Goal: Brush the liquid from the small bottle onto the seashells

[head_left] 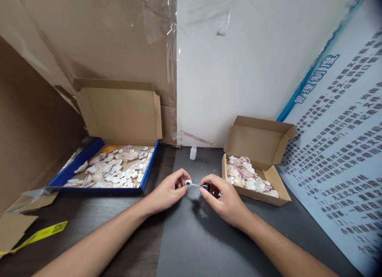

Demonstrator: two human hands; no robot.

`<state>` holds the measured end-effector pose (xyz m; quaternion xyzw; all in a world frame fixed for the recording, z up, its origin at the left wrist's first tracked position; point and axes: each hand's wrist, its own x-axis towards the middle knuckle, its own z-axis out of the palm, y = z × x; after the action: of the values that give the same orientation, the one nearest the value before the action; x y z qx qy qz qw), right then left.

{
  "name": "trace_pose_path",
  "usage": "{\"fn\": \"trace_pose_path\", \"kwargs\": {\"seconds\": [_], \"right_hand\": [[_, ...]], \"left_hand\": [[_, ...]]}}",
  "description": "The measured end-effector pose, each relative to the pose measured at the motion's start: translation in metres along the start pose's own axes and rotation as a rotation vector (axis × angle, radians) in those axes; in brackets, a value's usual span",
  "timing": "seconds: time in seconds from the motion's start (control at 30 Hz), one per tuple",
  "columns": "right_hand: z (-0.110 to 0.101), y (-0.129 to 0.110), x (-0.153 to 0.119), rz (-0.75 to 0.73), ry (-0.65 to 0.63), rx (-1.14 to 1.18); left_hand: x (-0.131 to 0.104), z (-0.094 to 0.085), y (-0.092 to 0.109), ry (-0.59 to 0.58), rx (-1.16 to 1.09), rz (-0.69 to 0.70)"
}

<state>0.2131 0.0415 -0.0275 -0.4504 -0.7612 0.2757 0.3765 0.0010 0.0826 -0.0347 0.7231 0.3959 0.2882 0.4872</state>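
Observation:
Over the dark grey mat (pixel 185 241), my left hand (pixel 168 191) pinches a small white shell (pixel 188 183) between thumb and forefinger, and the fingers cover part of it. My right hand (pixel 223 195) grips the black cap of a brush applicator (pixel 205 186), whose thin pale stem points left. The stem's tip reaches the shell; whether it touches is too small to tell. Behind both hands stands a small clear bottle (pixel 193 153) with whitish contents, upright and without a cap.
At left, an open cardboard box with a blue rim (pixel 142 185) holds many shells (pixel 110 169). Another open cardboard box (pixel 268 199) with shells (pixel 247 177) sits beyond my right hand. A yellow strip (pixel 41 234) lies front left. A printed sheet (pixel 334 150) borders the right side.

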Motion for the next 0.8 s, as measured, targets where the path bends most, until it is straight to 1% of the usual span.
{"fn": "trace_pose_path", "kwargs": {"seconds": [0.1, 0.2, 0.27, 0.43, 0.53, 0.63, 0.8], "right_hand": [[0.0001, 0.0004, 0.0004, 0.027, 0.008, -0.012], [0.0006, 0.0018, 0.0005, 0.009, 0.034, 0.017], [0.0009, 0.0025, 0.0006, -0.003, 0.029, 0.019], [0.0004, 0.0021, 0.0006, 0.036, 0.036, -0.020], [0.0003, 0.0025, -0.0001, 0.002, 0.054, 0.008], [0.0006, 0.0030, -0.0004, -0.028, 0.039, 0.019], [0.0005, 0.0018, 0.0003, 0.016, -0.001, -0.020]], "left_hand": [[0.0002, 0.0000, 0.0002, 0.001, 0.001, 0.002], [0.0002, 0.0001, 0.0007, 0.003, -0.005, 0.004], [0.0001, 0.0003, 0.0012, 0.006, -0.007, 0.004], [-0.0002, 0.0006, 0.0017, 0.005, -0.008, 0.000], [-0.0002, 0.0006, 0.0013, 0.005, -0.008, 0.004], [-0.0003, 0.0003, 0.0007, 0.006, -0.003, 0.010], [-0.0004, 0.0000, -0.0002, 0.007, 0.004, 0.006]]}}
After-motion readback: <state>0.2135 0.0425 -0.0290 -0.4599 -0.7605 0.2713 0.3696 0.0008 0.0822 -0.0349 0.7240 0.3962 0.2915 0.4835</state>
